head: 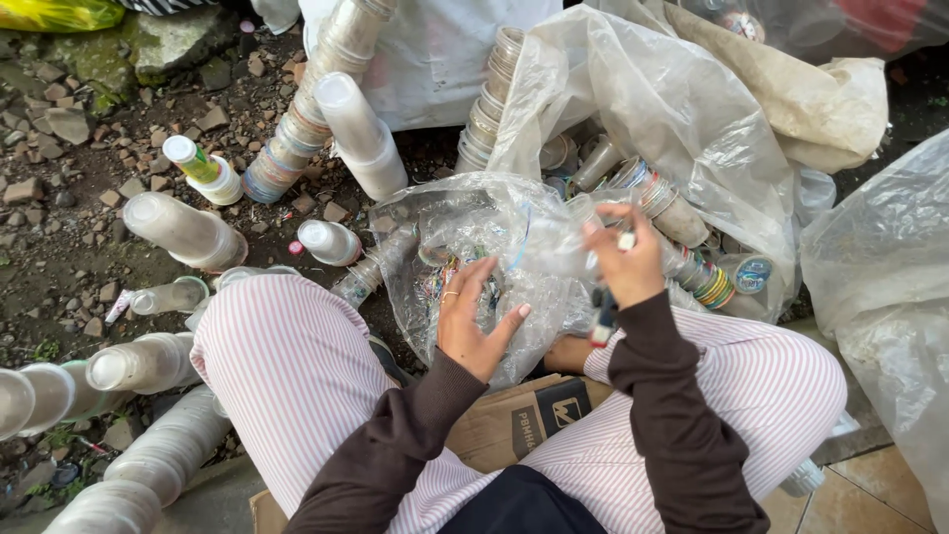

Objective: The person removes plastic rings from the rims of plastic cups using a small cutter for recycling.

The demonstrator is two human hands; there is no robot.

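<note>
I sit with my knees in pink-striped trousers [287,346] apart. Between them lies a clear plastic bag [474,222] holding crumpled scraps and coloured bits. My left hand [474,316], a ring on one finger, is spread open with its fingers against the bag's side. My right hand [623,257] is closed on a clear plastic cup [563,252] held over the bag. A small dark tool with a blue and white end [603,316] hangs below that hand, and I cannot tell how it is held.
Stacks of nested clear plastic cups [361,133] lie on the stony ground at left and behind. A large clear sack [692,119] holds more cups with coloured rims. Another sack [890,287] stands at right. Flattened cardboard [514,420] lies under my legs.
</note>
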